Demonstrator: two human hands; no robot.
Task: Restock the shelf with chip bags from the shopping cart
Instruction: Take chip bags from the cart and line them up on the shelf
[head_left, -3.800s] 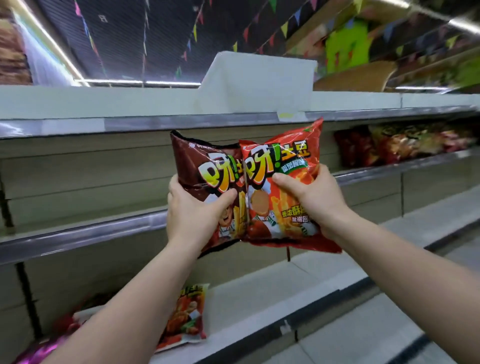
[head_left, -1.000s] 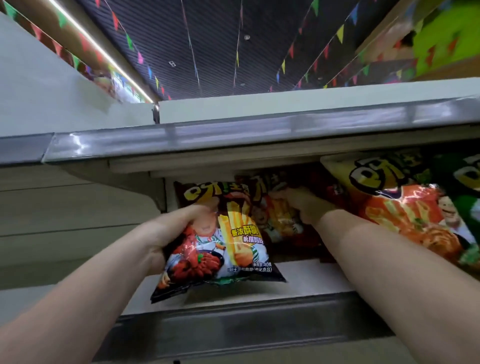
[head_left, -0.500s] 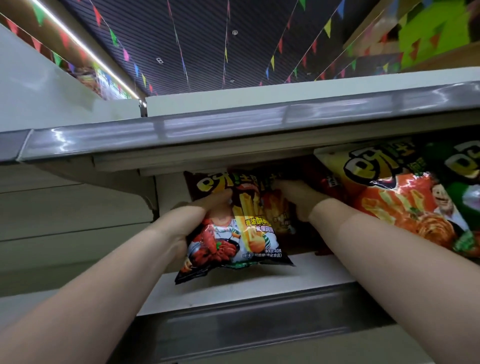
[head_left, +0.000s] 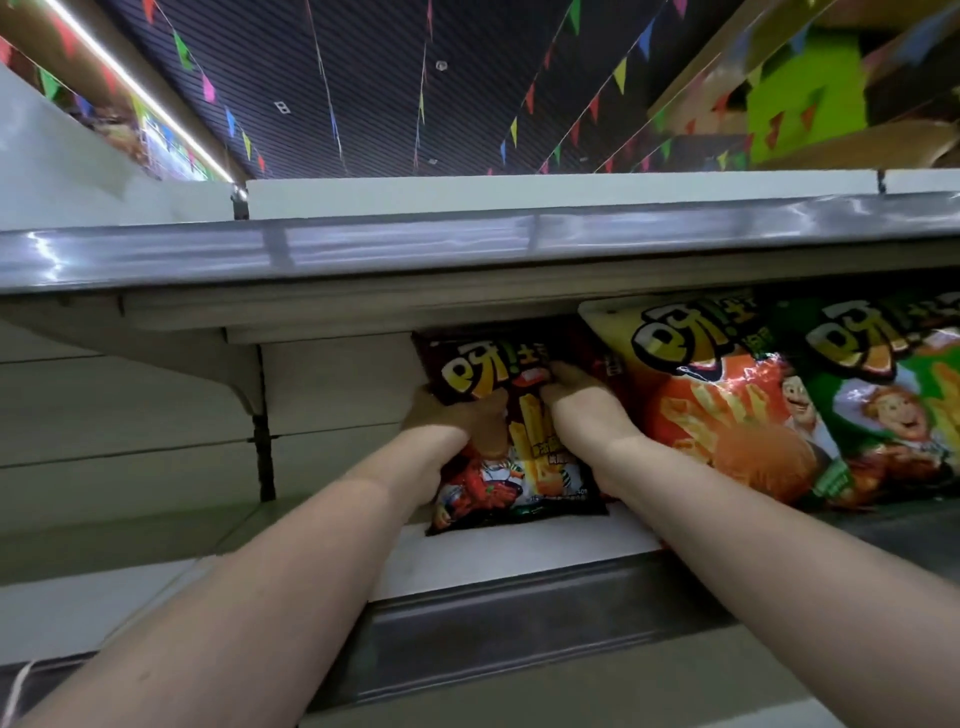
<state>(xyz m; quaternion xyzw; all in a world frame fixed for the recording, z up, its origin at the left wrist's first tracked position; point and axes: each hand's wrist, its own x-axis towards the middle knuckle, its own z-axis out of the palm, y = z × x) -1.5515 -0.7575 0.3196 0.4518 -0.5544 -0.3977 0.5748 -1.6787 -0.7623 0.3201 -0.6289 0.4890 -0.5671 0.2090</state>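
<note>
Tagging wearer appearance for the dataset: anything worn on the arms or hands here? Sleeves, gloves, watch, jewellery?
Nothing worn that shows. The left hand and right hand are bare, with no gloves, and no rings visible. Both forearms are bare to the frame edge: no sleeves, watch, bands or cables in view.

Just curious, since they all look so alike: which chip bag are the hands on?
The dark brown chip bag, leftmost in the row; left hand and right hand grip it. The orange bag and green bag stand untouched.
</note>
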